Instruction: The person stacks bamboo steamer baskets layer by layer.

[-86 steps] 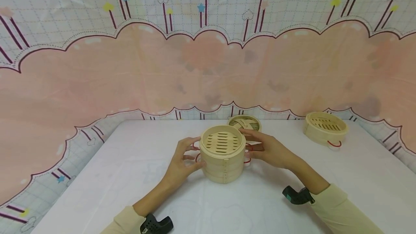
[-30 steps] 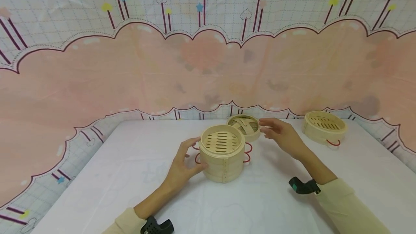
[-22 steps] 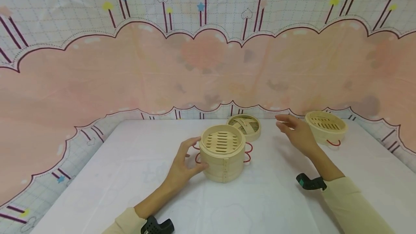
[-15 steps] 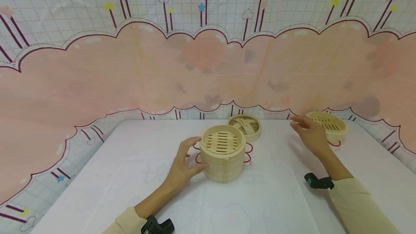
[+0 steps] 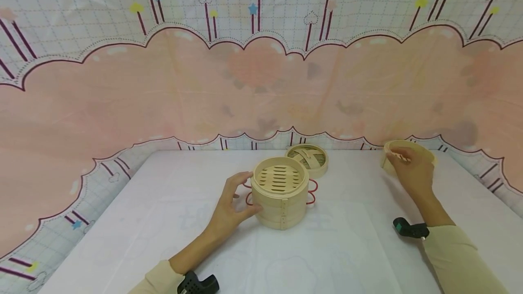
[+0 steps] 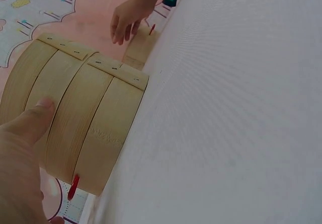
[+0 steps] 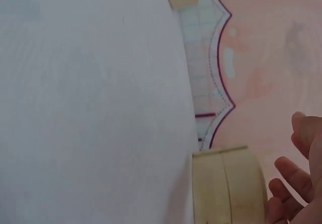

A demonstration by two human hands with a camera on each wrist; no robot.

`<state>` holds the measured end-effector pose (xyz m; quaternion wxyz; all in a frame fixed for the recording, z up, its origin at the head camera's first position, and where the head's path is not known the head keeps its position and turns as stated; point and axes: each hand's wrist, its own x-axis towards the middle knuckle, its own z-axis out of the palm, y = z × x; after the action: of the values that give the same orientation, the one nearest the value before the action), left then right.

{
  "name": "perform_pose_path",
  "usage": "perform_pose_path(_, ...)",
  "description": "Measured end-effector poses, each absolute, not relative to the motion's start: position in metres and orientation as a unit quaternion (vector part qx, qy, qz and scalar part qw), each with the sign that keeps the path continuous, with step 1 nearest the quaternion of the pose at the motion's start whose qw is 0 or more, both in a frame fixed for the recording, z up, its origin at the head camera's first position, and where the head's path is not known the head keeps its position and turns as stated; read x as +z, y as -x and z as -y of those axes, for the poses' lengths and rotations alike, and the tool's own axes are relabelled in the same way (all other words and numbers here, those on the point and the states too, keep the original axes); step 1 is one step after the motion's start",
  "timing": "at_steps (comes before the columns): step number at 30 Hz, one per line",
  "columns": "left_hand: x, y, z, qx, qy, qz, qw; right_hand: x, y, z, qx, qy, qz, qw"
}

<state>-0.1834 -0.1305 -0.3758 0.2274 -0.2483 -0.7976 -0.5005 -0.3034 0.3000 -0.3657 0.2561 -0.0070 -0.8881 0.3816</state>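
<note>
A stack of round bamboo steamer baskets, slatted inside and with red loop handles at its sides, stands on the white table. My left hand grips its left side, thumb on the front wall; the left wrist view shows that thumb against the stacked bands. Farther off to the right is another bamboo steamer basket, partly hidden behind my right hand. That hand hovers over its rim with bent, spread fingers. In the right wrist view the fingers are just beside the basket's upper edge, around nothing.
A woven bamboo steamer lid lies behind the stack, partly overlapped by it. The white table ends at a patterned cloth backdrop. Each wrist wears a black camera.
My right hand has left the right side of the stack and moved right, past the woven lid, to over the far basket. My left hand has stayed on the stack.
</note>
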Motion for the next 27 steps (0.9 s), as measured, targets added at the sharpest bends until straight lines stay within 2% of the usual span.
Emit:
perform_pose_path(8, -0.375, 0.182, 0.131, -0.500, 0.246, 0.798, 0.228, -0.373, 0.303, -0.317, 0.369, 0.045, 0.881, 0.293)
perform_pose_path(12, -0.375, 0.182, 0.131, -0.500, 0.248, 0.798, 0.229, -0.375, 0.302, -0.324, 0.373, 0.068, 0.880, 0.288)
perform_pose_path(20, -0.374, 0.182, 0.131, -0.502, 0.236, 0.805, 0.209, -0.380, 0.303, -0.332, 0.404, 0.149, 0.876, 0.219)
perform_pose_path(27, -0.373, 0.182, 0.131, -0.505, 0.231, 0.807, 0.201, -0.384, 0.299, -0.335, 0.469, 0.162, 0.848, 0.185)
